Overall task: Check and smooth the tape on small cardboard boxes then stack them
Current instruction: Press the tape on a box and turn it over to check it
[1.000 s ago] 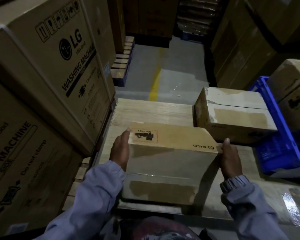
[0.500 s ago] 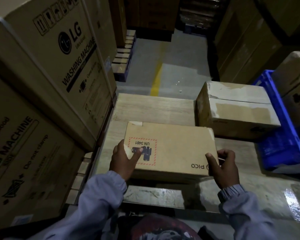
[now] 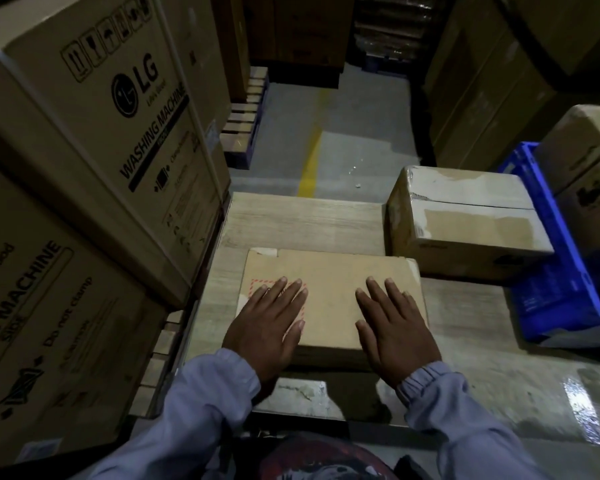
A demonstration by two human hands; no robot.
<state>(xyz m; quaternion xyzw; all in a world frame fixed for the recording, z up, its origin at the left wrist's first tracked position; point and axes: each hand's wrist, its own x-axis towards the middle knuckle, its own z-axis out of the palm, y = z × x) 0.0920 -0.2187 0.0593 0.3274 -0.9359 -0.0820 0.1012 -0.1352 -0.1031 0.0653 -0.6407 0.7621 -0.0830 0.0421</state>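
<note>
On the counter (image 3: 309, 220) two cardboard boxes are counted, flat box (image 3: 329, 271) and taller box (image 3: 465, 216). Two hands, left hand (image 3: 267, 327) and right hand (image 3: 392, 327), are seen. Two washing-machine cartons (image 3: 94, 126) are stacked left of it, one blue crate (image 3: 551, 306) right.

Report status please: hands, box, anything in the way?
Left hand and right hand open, flat on the small box. Box lies on the wooden table. Taped box close behind, right side.

On the bench (image 3: 302, 220), a flat brown cardboard box (image 3: 329, 282) lies broad face up by the near edge, and a taller taped box (image 3: 465, 223) sits at the far right.
</note>
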